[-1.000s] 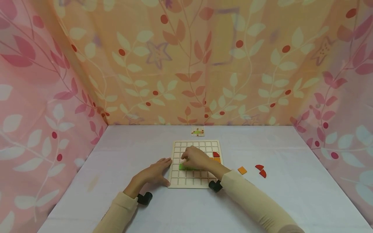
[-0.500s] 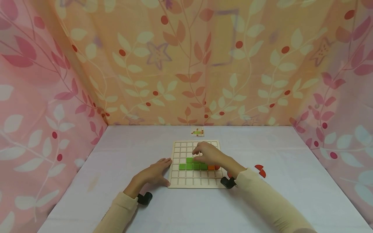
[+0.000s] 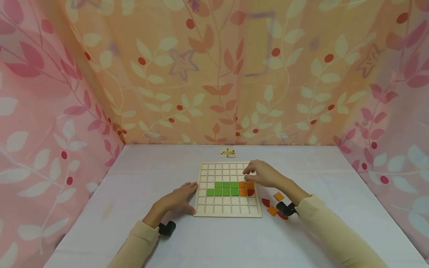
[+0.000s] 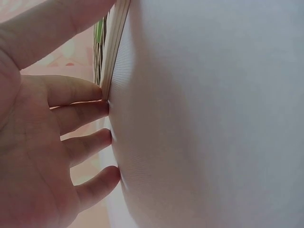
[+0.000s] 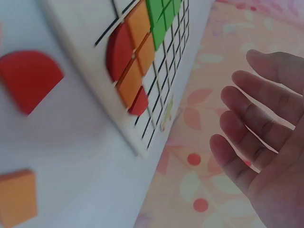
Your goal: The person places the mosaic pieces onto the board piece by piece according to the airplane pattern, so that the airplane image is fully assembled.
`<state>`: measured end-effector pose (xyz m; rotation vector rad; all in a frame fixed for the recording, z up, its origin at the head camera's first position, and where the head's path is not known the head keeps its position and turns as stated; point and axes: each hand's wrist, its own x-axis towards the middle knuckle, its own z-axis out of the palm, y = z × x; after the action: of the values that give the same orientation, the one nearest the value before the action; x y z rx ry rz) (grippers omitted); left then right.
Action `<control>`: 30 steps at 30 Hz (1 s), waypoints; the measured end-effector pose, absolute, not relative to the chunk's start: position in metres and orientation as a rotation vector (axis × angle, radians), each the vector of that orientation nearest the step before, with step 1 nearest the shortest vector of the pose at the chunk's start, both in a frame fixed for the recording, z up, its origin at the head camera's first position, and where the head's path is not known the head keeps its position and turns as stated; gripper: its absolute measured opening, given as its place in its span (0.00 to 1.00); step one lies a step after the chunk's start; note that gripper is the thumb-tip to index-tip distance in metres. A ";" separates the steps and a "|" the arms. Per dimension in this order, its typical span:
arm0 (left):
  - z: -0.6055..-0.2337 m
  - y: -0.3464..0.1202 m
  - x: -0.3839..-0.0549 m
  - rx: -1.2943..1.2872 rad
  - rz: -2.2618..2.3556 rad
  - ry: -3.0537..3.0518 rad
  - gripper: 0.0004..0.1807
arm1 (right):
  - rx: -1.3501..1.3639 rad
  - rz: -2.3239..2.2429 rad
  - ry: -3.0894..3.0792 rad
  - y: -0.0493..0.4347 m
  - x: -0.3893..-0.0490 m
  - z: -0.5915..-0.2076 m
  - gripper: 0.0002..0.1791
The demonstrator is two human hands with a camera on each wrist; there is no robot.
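Note:
A pale wooden grid board (image 3: 228, 208) lies on the table. Two rows of green square tiles (image 3: 226, 192) run across its middle, followed on the right by orange square tiles (image 3: 242, 185) and a red quarter-round tile (image 3: 250, 192). In the right wrist view another red quarter-round tile (image 5: 139, 102) sits past the orange ones. My left hand (image 3: 177, 199) rests at the board's left edge, fingers extended and touching it, the thumb by the front corner. Over the board's right side hovers my right hand (image 3: 266, 175), its fingers loosely bent and holding nothing in the right wrist view.
Loose orange tiles (image 3: 278, 197) and red quarter-round tiles (image 3: 266, 202) lie right of the board, near the black wrist camera (image 3: 286, 209). A small pattern card (image 3: 227, 152) lies behind the board. Floral cloth (image 3: 167, 93) walls the back and sides of the table.
My right hand has moved rightward across the board from the green tiles, uncovering both green rows. Loose tiles beside the board came into view as the forearm shifted. My left hand stayed put.

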<state>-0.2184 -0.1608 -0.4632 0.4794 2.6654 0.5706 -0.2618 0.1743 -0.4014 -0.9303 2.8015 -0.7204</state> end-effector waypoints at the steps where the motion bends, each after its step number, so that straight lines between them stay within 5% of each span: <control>1: -0.463 -0.161 -0.219 0.480 0.572 2.665 0.53 | -0.926 -0.721 2.806 0.179 -0.261 -0.401 0.11; 30: -0.463 -0.161 -0.218 0.480 0.577 2.661 0.53 | -0.410 -0.721 2.871 0.296 -0.234 -0.443 0.13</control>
<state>-0.2180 -0.1608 -0.4632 0.4802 2.6607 0.5771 -0.2341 0.2959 -0.4432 -0.4101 2.8710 -0.7208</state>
